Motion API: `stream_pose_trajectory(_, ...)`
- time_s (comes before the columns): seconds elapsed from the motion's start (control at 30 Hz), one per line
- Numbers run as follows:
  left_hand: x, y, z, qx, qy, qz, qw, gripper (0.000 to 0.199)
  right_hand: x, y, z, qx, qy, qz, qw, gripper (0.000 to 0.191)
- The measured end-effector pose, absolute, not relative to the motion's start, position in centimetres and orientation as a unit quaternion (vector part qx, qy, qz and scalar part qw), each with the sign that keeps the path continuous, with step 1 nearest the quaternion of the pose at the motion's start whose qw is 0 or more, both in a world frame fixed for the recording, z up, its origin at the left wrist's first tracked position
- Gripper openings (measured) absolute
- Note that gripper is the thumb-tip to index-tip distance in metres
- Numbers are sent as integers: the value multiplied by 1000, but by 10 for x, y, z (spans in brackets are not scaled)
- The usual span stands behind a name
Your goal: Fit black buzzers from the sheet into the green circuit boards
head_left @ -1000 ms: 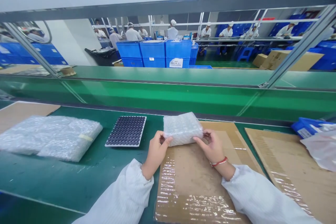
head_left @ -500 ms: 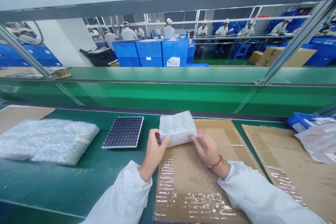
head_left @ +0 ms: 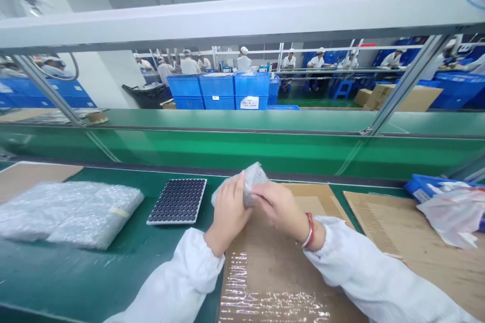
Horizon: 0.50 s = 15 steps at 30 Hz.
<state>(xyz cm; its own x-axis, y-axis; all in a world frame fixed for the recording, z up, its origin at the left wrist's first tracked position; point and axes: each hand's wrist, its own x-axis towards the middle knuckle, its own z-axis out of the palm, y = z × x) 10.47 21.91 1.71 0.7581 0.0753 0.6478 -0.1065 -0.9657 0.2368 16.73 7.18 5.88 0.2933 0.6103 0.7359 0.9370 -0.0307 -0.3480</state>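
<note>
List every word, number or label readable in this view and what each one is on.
Nothing can be read; all of these are too small or blurred:
White sheet on a blue crate: printed lines, unreadable.
Small white tag on the next blue crate: unreadable.
White label on the blue box at right: unreadable.

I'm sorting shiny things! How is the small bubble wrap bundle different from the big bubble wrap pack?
The small bundle is far smaller than the big pack. The left hand and right hand hold the small one; the big one lies flat on the green mat. Both are clear bubble wrap.
</note>
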Motion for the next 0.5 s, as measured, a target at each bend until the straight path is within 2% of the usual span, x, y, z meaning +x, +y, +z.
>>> stream_pose_trajectory(0.13, 119, 233, 57, 887, 52, 320, 328, 71, 188, 64, 106, -690, -507, -247, 455, 13)
stream_pose_trajectory(0.27, 115, 233, 96, 820, 7, 342, 459, 75, 204, 42, 126, -697, -387, -282, 535, 13)
stream_pose_trajectory(0.4, 104, 233, 108, 739, -116, 389, 537, 81, 197, 31, 121, -683, -370, -183, 603, 26)
stream_pose_trajectory(0.5, 94, 233, 106, 694, -185, 375, 586, 80, 180, 30, 121, -663, -419, -87, 614, 28)
